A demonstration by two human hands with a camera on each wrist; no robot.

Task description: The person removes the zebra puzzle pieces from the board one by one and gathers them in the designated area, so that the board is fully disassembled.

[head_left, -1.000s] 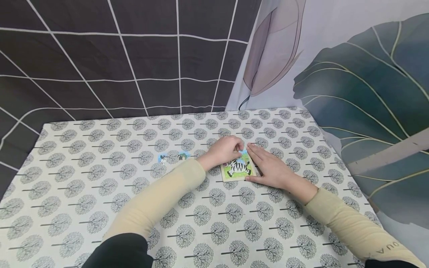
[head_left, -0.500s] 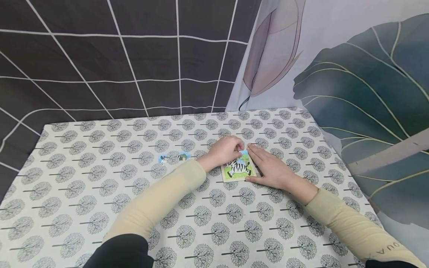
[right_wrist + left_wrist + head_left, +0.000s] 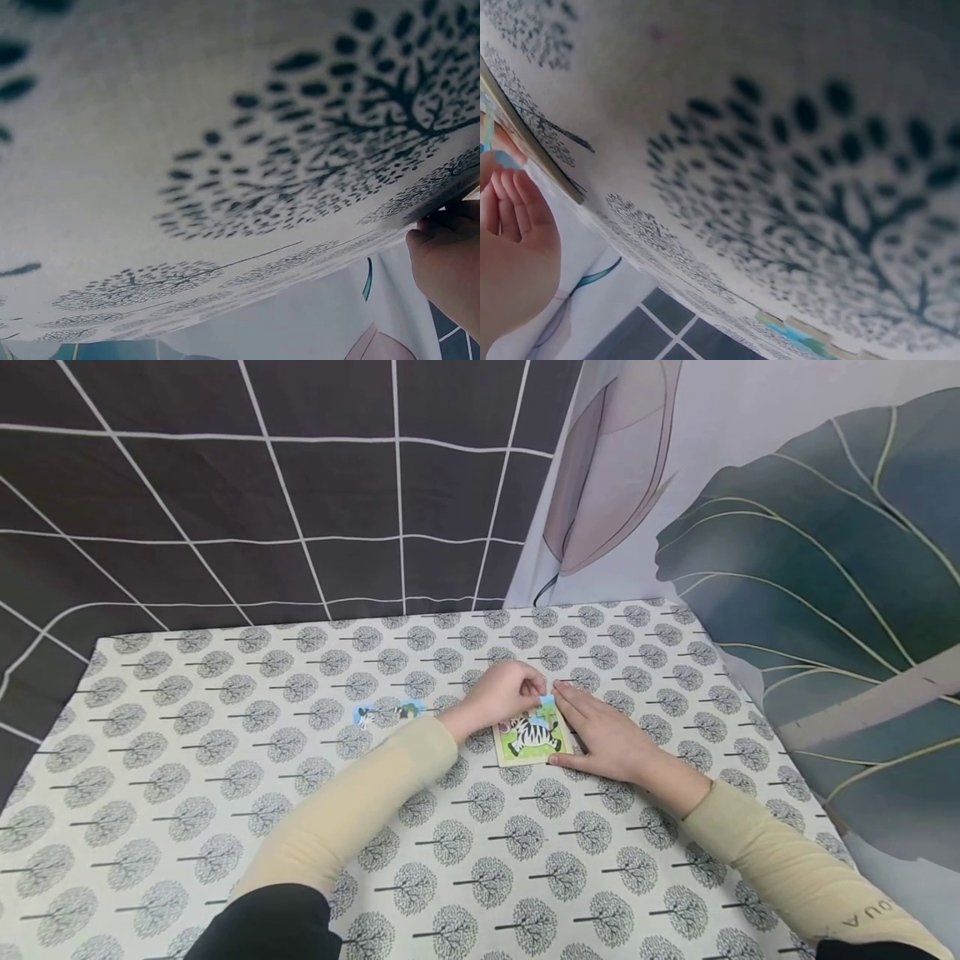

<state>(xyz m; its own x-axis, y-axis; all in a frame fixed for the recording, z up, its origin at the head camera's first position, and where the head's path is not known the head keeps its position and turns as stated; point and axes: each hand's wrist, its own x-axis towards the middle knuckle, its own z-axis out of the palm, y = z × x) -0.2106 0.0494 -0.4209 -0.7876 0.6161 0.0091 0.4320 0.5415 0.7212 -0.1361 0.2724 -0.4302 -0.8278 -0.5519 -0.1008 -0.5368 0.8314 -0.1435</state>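
Note:
A small square jigsaw board [image 3: 534, 743] with a pale rim shows a striped zebra on green. Over its upper part, my left hand [image 3: 501, 695] has curled fingers and pinches a light blue puzzle piece [image 3: 547, 700] near the top edge. The left wrist view shows the same hand [image 3: 521, 247] from the side, with blue beside the thumb. Along the board's right side lies my right hand [image 3: 603, 733], fingers straight at the upper corner and thumb at the lower edge. The left hand hides the board's upper left part.
Loose puzzle pieces lie left of the board: one with a zebra head [image 3: 365, 717] and one in green and blue [image 3: 409, 710], partly behind the left sleeve [image 3: 375, 793]. A tree-print cloth [image 3: 480, 860] covers the table. A dark gridded curtain [image 3: 330, 485] hangs behind.
The left hand has shifted very slightly upward at the board's top, and a little more of the blue piece shows. The right hand and the loose pieces have stayed in place.

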